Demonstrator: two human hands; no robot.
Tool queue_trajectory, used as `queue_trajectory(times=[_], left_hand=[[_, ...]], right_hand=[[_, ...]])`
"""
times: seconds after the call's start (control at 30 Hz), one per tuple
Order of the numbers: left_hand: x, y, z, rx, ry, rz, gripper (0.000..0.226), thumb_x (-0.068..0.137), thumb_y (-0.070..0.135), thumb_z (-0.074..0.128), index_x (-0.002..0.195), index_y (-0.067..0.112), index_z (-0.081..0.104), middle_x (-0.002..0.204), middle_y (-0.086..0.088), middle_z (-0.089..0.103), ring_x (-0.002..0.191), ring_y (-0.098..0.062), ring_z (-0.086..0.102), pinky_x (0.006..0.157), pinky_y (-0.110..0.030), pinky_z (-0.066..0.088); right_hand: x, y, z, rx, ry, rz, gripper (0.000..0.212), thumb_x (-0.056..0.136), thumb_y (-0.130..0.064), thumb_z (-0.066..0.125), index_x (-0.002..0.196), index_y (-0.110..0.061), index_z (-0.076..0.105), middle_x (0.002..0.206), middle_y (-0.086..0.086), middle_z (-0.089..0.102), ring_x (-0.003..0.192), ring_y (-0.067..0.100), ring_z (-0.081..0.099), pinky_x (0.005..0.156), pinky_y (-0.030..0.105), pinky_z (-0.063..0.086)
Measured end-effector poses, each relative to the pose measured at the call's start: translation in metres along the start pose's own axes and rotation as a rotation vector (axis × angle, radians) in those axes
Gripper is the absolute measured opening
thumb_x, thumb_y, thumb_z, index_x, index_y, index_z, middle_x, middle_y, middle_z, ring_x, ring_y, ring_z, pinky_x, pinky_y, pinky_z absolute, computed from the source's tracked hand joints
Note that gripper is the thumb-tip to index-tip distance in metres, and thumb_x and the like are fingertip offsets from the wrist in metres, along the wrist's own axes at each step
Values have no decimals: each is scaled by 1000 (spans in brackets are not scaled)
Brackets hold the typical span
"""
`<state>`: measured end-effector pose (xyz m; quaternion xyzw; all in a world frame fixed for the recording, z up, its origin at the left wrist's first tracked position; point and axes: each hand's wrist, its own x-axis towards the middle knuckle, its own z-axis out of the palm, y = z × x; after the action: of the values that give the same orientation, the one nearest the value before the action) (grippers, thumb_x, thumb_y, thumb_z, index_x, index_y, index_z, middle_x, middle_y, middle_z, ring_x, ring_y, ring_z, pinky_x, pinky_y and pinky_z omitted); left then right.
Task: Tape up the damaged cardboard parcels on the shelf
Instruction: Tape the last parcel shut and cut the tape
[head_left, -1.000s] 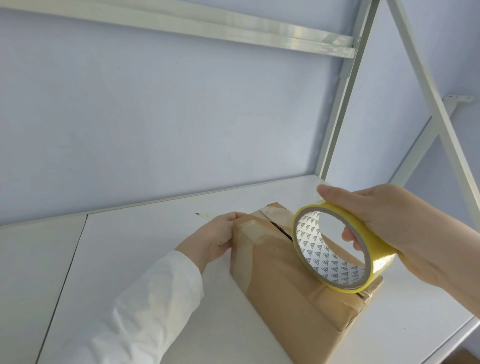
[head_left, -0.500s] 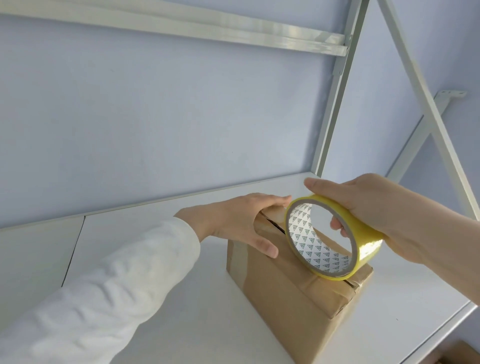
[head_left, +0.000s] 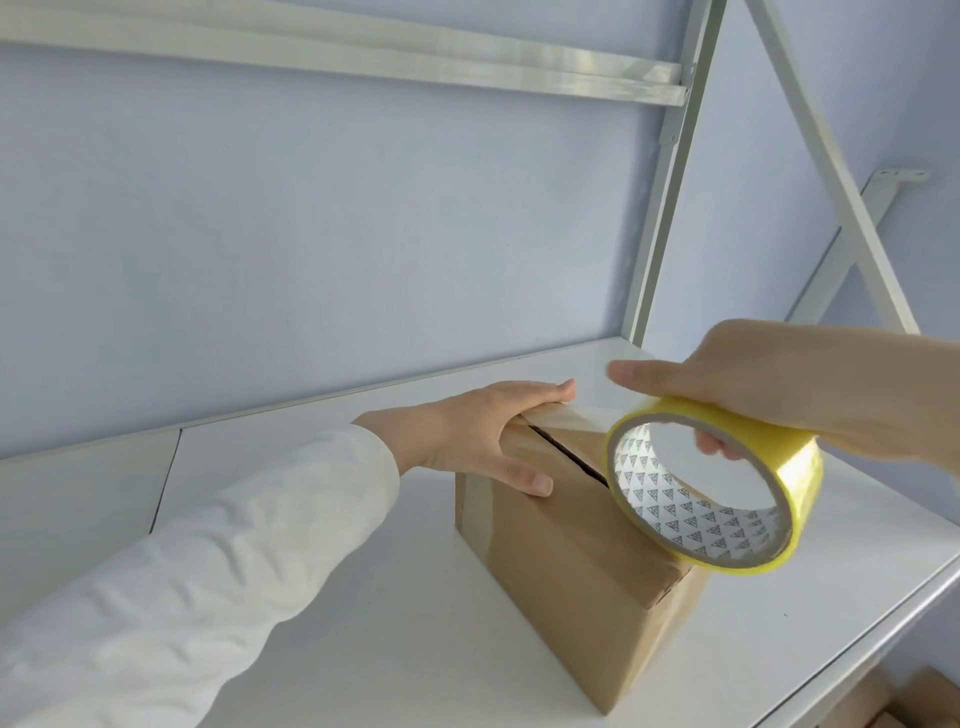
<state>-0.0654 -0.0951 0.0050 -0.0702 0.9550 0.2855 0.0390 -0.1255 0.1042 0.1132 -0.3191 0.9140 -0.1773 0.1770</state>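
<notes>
A brown cardboard parcel (head_left: 561, 566) stands on the white shelf (head_left: 332, 613), with a dark open slit along its top seam. My left hand (head_left: 483, 431) lies flat on the parcel's far end, fingers straight, pressing down the end of a tape strip (head_left: 566, 415). My right hand (head_left: 769, 384) grips a yellow roll of clear tape (head_left: 800, 478) above the parcel's near half, index finger stretched along the roll, other fingers through its core. The strip runs from the roll to under my left fingers.
A white metal upright (head_left: 665, 208) and a diagonal brace (head_left: 831, 166) of the shelf frame rise behind and to the right. The shelf's front edge (head_left: 883, 623) runs at lower right, with more cardboard (head_left: 930, 706) showing below it. A blue wall stands behind.
My left hand has moved from the parcel's side to its top far end and now lies flat there. The roll has pulled back toward me, drawing out a strip of tape.
</notes>
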Motion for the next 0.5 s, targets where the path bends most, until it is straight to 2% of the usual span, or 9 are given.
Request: queue_trajectory(times=[0.07,0.1,0.17,0.23,0.33,0.43,0.5], left_hand=[[1,-1,0,14,-2,2,109,50,72,61,145,50,14,150,30,17,139,6,14,117,-32,17],[1,-1,0,16,0,2,109,50,72,61,146,49,14,151,29,17,139,6,14,118,-32,18],[2,-2,2,17,12,3,109,50,72,61,145,49,15,152,26,17,140,4,14,118,-34,19],[2,-2,1,23,15,6,109,49,72,60,145,49,14,153,25,17,140,3,15,118,-35,19],[2,-3,2,8,24,13,108,50,71,61,145,48,16,152,25,18,140,4,15,118,-35,20],[2,-3,3,0,24,26,106,51,70,62,144,49,16,152,26,18,140,4,15,118,-36,20],[2,-3,3,-8,28,28,104,51,70,62,143,50,17,152,26,19,140,4,17,117,-36,21]], right_hand=[[-6,5,-4,-22,-26,-2,77,66,-79,42,26,-14,53,34,-2,53,27,10,46,50,23,38],[-9,9,-5,2,-16,-28,73,56,-84,41,36,-16,58,41,-2,58,35,11,51,55,25,42],[-16,18,-3,100,50,-98,72,32,-84,46,72,-27,63,57,-4,66,56,15,60,71,31,49],[-26,31,6,206,107,-159,77,24,-76,55,93,-43,52,58,-9,67,63,9,63,69,31,47],[-35,51,21,373,214,-219,62,41,-54,77,94,-53,46,68,-17,67,61,10,65,64,32,51],[-38,61,25,407,306,-238,49,58,-37,75,92,-54,45,73,-17,66,59,10,57,53,18,45],[-36,62,20,397,325,-270,42,56,-35,71,91,-49,52,75,-13,66,59,13,55,53,23,45]])
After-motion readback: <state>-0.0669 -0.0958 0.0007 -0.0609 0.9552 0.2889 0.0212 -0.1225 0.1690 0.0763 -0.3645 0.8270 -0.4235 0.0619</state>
